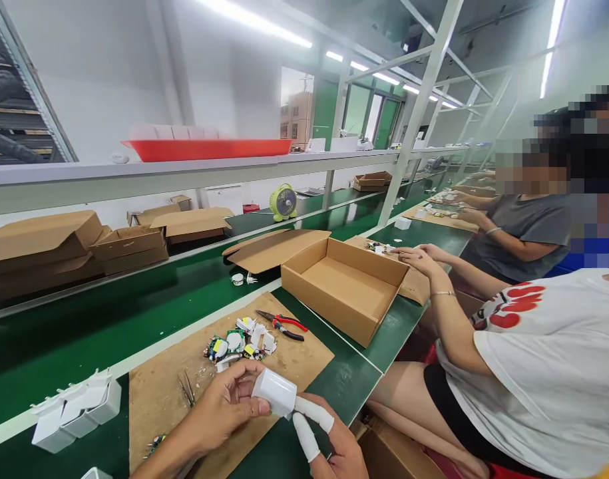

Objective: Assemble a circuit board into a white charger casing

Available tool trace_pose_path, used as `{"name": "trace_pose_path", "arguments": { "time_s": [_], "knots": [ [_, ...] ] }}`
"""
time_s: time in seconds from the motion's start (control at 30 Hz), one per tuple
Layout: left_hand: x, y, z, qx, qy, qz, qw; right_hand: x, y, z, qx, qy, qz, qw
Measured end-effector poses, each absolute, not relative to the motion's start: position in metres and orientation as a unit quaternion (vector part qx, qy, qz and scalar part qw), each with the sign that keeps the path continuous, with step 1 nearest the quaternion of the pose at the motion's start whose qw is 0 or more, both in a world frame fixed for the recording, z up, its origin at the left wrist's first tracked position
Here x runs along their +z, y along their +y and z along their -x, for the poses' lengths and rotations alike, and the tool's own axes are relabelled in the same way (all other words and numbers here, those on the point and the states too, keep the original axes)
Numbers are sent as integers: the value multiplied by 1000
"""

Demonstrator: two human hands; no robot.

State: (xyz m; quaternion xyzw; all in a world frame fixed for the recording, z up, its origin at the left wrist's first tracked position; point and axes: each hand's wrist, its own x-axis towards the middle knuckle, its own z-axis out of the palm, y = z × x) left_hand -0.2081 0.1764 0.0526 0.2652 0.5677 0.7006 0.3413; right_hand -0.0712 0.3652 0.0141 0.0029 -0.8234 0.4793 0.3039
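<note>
White plastic housing lies low above the desk, long axis running upper-left to lower-right; left hand pinches its upper-left end; right hand, fingertips capped white, pinches the other.

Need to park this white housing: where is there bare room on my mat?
Bare cardboard mat lies right of the pliers and between the tweezers and the white shells. The open box is empty. Crowded: the board pile.

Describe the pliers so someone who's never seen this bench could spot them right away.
Find the brown mat on the green bench in front of the two hands. At its far edge, right of the pile of circuit boards, lie the pliers: the only tool with red and black handles.
</note>
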Motion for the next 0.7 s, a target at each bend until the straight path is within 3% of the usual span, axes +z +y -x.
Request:
{"name": "trace_pose_path", "arguments": {
  "time_s": [0.17, 0.3, 0.43, 0.7],
  "knots": [
    [49, 167, 201, 779, 464, -167, 387, 33, 349, 81, 424, -821, -96, 370],
    [58, 162, 197, 795, 434, -127, 404, 27, 358, 88, 394, -830, -69, 389],
    [67, 156, 197, 807, 414, -109, 408, 25, 395, 124, 281, -922, 11, 266],
    [68, 141, 198, 817, 420, -123, 375, 50, 441, 226, 155, -987, 20, 39]
  ]
}}
